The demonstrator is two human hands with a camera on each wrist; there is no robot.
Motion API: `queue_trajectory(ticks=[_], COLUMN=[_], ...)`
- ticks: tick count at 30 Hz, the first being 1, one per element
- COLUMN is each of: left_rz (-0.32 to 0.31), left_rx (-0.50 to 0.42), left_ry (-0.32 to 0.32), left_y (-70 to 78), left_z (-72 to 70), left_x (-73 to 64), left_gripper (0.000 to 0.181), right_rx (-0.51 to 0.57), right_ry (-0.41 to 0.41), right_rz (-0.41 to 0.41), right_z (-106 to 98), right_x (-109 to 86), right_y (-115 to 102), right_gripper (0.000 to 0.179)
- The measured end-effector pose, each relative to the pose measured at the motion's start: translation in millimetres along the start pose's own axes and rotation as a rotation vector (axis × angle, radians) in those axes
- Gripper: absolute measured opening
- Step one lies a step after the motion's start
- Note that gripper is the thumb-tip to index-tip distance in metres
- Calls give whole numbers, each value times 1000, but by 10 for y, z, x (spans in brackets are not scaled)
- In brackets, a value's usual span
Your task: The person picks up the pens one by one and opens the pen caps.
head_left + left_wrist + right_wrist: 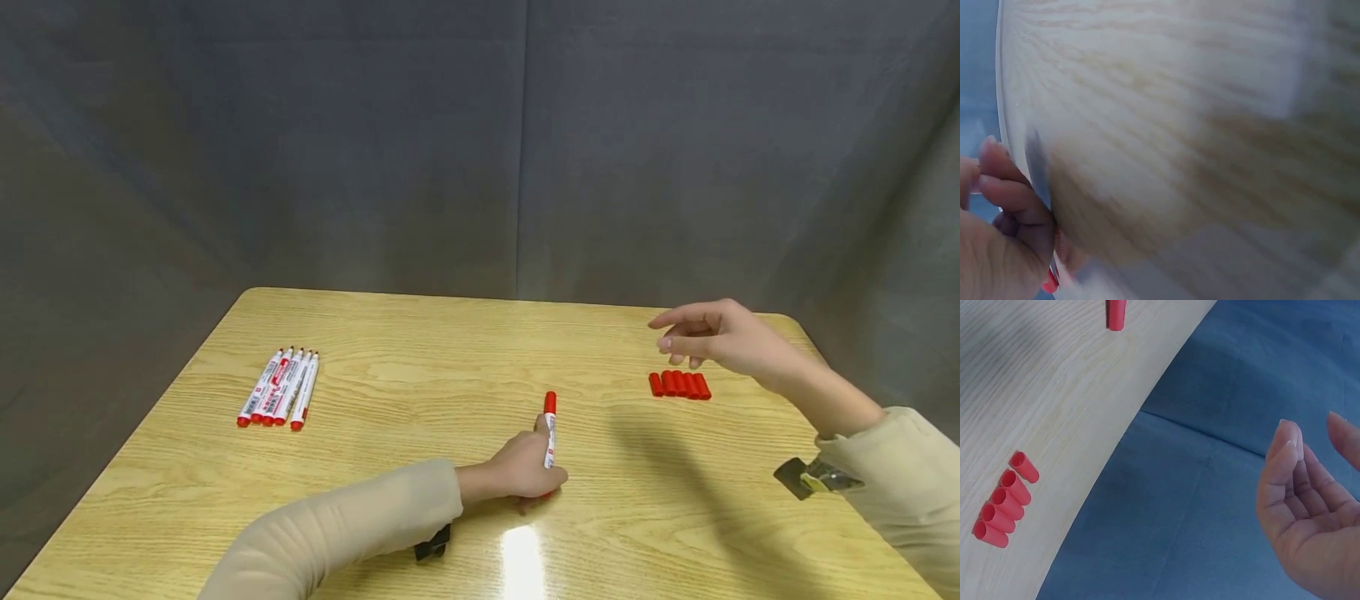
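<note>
A capped red-and-white marker lies near the middle of the table, its red cap pointing away from me. My left hand grips its near part, covering the lower end. In the left wrist view, the left fingers are curled, and the marker is mostly hidden there. Over the right side of the table hovers my right hand, fingers loosely bent and holding nothing. Just below it in the head view, several loose red marker caps lie in a row, seen also as caps in the right wrist view.
On the left of the wooden table several uncapped white markers lie side by side, tips away from me. A dark curtain hangs behind the table's far edge. Both wrists carry small black camera mounts.
</note>
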State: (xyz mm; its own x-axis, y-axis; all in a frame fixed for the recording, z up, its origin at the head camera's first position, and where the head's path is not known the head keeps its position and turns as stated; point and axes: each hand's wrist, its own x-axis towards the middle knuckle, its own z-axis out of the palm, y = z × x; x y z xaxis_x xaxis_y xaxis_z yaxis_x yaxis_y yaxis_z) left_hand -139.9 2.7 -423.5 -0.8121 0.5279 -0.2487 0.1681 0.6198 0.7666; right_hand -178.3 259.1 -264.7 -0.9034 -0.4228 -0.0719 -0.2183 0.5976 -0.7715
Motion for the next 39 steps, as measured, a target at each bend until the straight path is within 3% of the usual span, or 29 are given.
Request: queue_trajectory(ticks=[8, 16, 27, 31, 39], left_rz=[25, 199, 333, 361, 444], left_rx=[-79, 22, 48, 74, 190], left_ry=[45, 173, 214, 221, 237], left_y=[-25, -3, 62, 84, 108], left_z=[-24, -118, -178, -204, -217], left_x=[-49, -66, -124, -132, -133], left_gripper=[84, 85, 89, 89, 90], right_rx=[-2, -9, -23, -26, -12], right_ry=[-6, -19, -47, -62, -71], right_rz=[11, -18, -27, -68, -94], right_z=[37, 76, 213, 279, 396], right_x=[23, 76, 191, 260, 378], right_y=[53, 104, 20, 14, 39], right_gripper=[39, 39, 43, 44, 47])
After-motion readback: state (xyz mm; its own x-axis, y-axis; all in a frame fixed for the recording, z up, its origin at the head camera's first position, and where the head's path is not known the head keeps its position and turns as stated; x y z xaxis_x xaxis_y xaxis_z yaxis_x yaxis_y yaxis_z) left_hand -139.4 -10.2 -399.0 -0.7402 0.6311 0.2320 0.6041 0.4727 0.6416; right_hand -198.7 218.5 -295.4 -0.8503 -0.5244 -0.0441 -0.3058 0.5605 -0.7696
